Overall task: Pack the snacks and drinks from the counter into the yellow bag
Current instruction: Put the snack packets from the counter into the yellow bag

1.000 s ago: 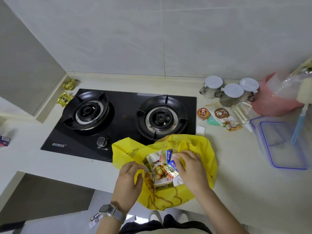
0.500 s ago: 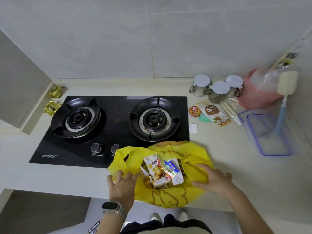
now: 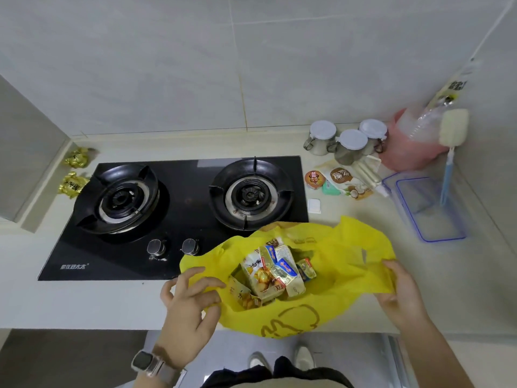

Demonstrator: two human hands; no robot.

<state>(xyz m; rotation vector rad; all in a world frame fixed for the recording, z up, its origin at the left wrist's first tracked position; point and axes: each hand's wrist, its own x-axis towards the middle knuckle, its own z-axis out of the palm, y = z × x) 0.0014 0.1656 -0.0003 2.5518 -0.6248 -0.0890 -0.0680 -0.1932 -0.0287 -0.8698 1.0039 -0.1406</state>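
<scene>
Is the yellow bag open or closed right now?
Open: the yellow bag gapes wide, snack packets showing inside; the right hand grips its edge.

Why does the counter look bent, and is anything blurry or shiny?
Head view: the wide-angle lens bows the counter and wall lines; the corner around the clear container is smeared; glare on the black hob; the yellow bag is sharp.

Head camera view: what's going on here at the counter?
A person is packing a yellow plastic bag at the front edge of the pale counter. The right hand grips the bag's right rim; the left hand touches its left rim, fingers spread. Snack cartons and packets sit inside. Two gold-wrapped snacks lie left of the black gas stove; a round orange-lidded cup and coconut-print packet lie right, not yet packed.
</scene>
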